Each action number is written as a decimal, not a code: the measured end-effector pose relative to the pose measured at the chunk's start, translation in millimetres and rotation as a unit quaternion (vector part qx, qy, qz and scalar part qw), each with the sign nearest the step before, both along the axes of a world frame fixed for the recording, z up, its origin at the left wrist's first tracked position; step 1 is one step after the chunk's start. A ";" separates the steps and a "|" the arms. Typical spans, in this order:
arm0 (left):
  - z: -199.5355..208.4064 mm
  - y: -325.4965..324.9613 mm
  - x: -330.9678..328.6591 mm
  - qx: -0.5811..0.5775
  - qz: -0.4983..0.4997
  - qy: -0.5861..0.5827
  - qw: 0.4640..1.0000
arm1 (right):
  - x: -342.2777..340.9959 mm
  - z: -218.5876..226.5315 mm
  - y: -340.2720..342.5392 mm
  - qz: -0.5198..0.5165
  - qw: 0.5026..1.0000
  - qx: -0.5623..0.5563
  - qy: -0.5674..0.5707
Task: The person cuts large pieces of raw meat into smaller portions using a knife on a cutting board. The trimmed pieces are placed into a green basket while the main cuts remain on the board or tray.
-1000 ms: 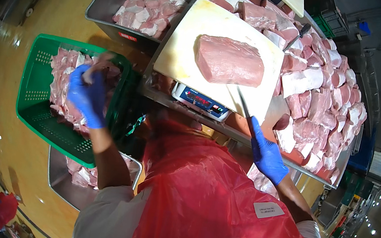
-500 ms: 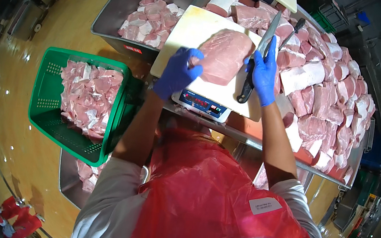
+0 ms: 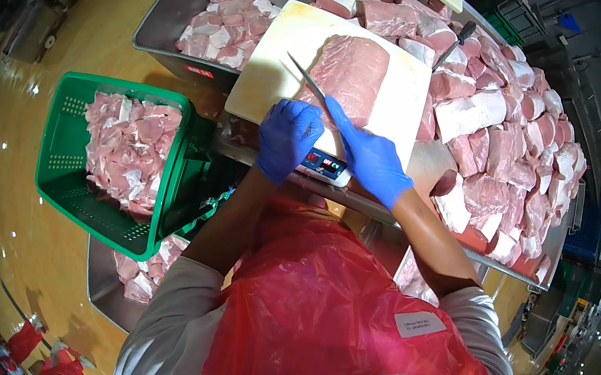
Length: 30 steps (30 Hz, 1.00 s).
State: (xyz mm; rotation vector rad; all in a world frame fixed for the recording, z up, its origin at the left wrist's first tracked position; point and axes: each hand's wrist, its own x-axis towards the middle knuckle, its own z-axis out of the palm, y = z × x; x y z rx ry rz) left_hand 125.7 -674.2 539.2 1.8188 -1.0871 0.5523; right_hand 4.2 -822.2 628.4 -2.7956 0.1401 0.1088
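On the white cutting board [image 3: 266, 77] lies a large boneless slab of pale pink meat [image 3: 352, 73]. My right hand [image 3: 376, 159], in a blue glove, grips a knife [image 3: 304, 76] with its index finger stretched along the tool. The blade points up and left, over the meat's left edge. Beside it, at the meat's near left corner, my left hand [image 3: 288, 140] is closed, also blue-gloved; whatever its curled fingers may hold is hidden. The handle is mostly covered by my right hand. A digital scale [image 3: 326, 165] shows under the board's near edge.
Many meat chunks [image 3: 499, 149] heap on the metal table at right, a sharpening steel [image 3: 456, 45] standing among them. A grey metal tub [image 3: 178, 20] of cut meat stands far left. Nearer is a green basket [image 3: 55, 178] of trimmings, above another metal tub [image 3: 102, 283].
My right hand has swung the knife from the meat's right side to its near left edge. My left hand has moved slightly nearer and right, so both hands are side by side.
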 end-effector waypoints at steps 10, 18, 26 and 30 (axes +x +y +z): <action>17.6 25.4 26.5 -0.015 0.098 0.279 0.955 | -140.9 58.9 -78.2 0.036 0.975 -0.122 0.180; 52.4 -39.3 -65.5 0.192 -0.046 0.130 0.972 | -60.2 11.7 -50.2 -0.072 0.965 0.100 -0.230; 16.8 4.1 40.3 0.029 -0.122 0.134 0.983 | -80.3 7.9 -33.7 -0.097 0.987 0.118 -0.054; 29.9 16.9 33.8 -0.016 -0.117 0.258 0.959 | -111.4 -0.3 -13.0 -0.071 0.997 0.026 0.025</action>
